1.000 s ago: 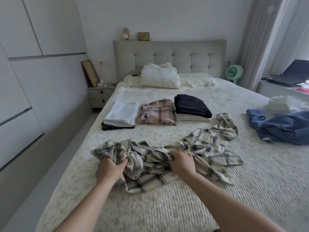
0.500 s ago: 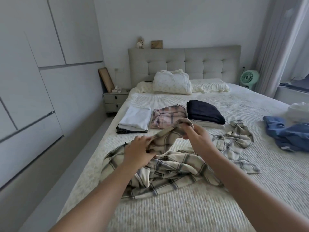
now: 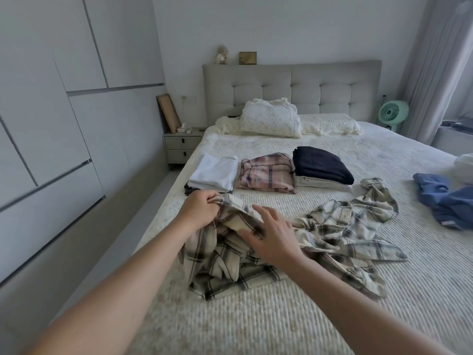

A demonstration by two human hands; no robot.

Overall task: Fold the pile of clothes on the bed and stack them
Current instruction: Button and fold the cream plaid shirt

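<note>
A crumpled cream and grey plaid shirt (image 3: 340, 226) lies across the middle of the bed (image 3: 281, 316). My left hand (image 3: 199, 210) grips a raised edge of it at its left end. My right hand (image 3: 272, 235) hovers with spread fingers over the bunched cloth just right of that. Behind the shirt sit three folded stacks: a white piece (image 3: 213, 172) on dark ones, a pink plaid piece (image 3: 267, 174), and a navy piece (image 3: 320, 163) on a pale one. A loose blue garment (image 3: 445, 201) lies at the right.
Pillows (image 3: 271, 119) and a padded headboard (image 3: 291, 85) are at the far end. A nightstand (image 3: 180, 144) stands by the left wall of cupboards. A green fan (image 3: 393, 115) sits beside the curtain. A white bundle (image 3: 464, 165) lies at the right edge.
Both hands lifted part of the plaid shirt, then my left hand carried its edge to the left. My right hand let go and now has its fingers spread above the cloth.
</note>
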